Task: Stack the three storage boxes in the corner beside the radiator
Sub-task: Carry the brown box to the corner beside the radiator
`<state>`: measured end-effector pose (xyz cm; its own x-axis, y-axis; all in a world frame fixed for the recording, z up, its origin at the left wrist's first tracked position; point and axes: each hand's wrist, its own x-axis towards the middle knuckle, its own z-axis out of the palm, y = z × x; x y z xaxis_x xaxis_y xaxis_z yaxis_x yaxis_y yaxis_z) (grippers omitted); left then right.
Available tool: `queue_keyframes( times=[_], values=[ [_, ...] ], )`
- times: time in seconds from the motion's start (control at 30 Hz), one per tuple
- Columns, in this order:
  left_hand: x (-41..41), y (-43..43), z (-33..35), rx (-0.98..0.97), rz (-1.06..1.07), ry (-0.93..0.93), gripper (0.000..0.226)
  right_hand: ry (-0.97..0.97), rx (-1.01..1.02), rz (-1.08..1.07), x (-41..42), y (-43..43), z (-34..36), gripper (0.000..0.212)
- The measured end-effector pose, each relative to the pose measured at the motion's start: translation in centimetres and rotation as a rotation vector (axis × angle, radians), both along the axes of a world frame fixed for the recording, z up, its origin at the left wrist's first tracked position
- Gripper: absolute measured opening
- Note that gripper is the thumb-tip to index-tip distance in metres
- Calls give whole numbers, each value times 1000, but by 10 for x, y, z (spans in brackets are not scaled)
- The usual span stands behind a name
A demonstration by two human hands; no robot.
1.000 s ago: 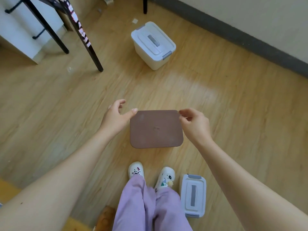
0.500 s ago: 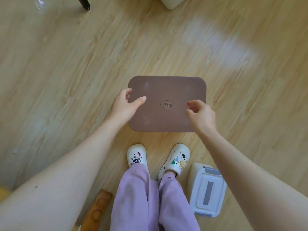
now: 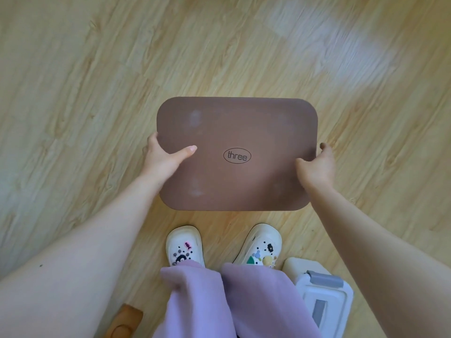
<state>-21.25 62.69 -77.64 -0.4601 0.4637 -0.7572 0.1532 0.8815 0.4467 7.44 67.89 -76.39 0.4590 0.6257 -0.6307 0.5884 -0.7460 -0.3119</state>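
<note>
Brown lid w/ rounded corners (image 3: 236, 132) fills the centre of the head view, flat and face-up, an oval "three" logo (image 3: 237, 156) printed just right of its middle. It tops a storage box whose body is hidden under it, so can't tell the box's colour or depth, nor whether it rests on the floor or is held clear of it.

Left hand (image 3: 163, 159) has its grip closed on the lid's left edge: thumb laid across the top surface pointing right, fingers wrapped around and under the rim, out of sight. Right hand (image 3: 316, 167) has its grip closed on the right edge, nearer the near corner: fingers curled over the rim, one fingertip up at the far side of the hand. Both forearms come in bare from the near corners of the frame.

Light wood-plank floor (image 3: 97, 69) all around; a pale glare patch at far right.

Near side, just below the lid: two white clogs w/ charms, left one (image 3: 184, 245) and right one (image 3: 261, 245), toes pointing toward the box, lilac trouser legs (image 3: 214, 301) over them.

Second storage box, white w/ grey latch and handle (image 3: 322, 296), sits on the floor touching or just beside the right clog, at near right. Wooden object (image 3: 125, 324) at the near edge, left of the trousers; mostly cut off.
</note>
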Motion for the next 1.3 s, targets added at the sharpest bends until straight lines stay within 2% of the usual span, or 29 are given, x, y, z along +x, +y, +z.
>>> queue_keyframes(
  times=[0.07, 0.23, 0.47, 0.53, 0.6, 0.87, 1.1, 1.3],
  values=[
    [-4, 2, -9, -9, 60, -11, 105, 43, -55, -100, 6, 2, -12, 72],
    [-10, 4, -20, -73, 162, -149, 77, 181, -109, -293, 10, 3, -27, 50],
    [-8, 14, -16, -72, 211, -170, 49, 216, -163, -338, 16, 9, -26, 44],
    [-7, 20, -3, -61, 221, -186, 47, 233, -158, -347, 18, 11, -16, 43],
    [-5, 26, 19, -60, 221, -188, 56, 241, -143, -358, 19, 13, 6, 42],
    [0, 64, 179, 43, 155, -154, 65, 286, -36, -434, 27, 31, 167, 38],
    [7, 90, 351, 133, 50, -193, 63, 282, 113, -467, 37, 39, 347, 47],
    [8, 105, 466, 242, -70, -200, 63, 309, 274, -500, 41, 33, 466, 48]
  ],
)
